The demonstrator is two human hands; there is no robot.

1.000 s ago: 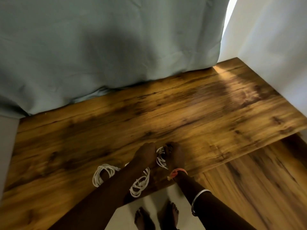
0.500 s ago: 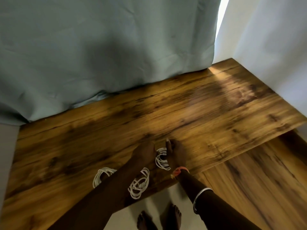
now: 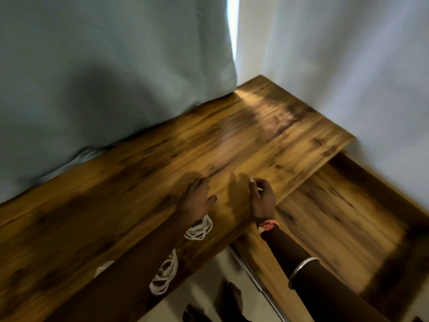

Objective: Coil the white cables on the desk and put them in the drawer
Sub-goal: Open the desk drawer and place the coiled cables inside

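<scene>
Three coiled white cables lie near the front edge of the wooden desk. One coil sits just beside my left wrist. A second coil lies lower at the desk edge, and my left forearm half covers a third coil. My left hand hovers over the desk with its fingers spread and nothing in it. My right hand is over the desk's front edge with curled fingers; a pale spot shows inside them, too blurred to identify. The drawer stands open to the right, and the visible part of its wooden bottom is bare.
A grey-green curtain hangs along the back of the desk. A white wall bounds the right side. The drawer's metal rail runs along its near edge, above pale floor where bare feet stand.
Both hands have lifted off the coil they were holding and moved up and apart. That coil now rests on the desk. The view has swung right, revealing the open drawer.
</scene>
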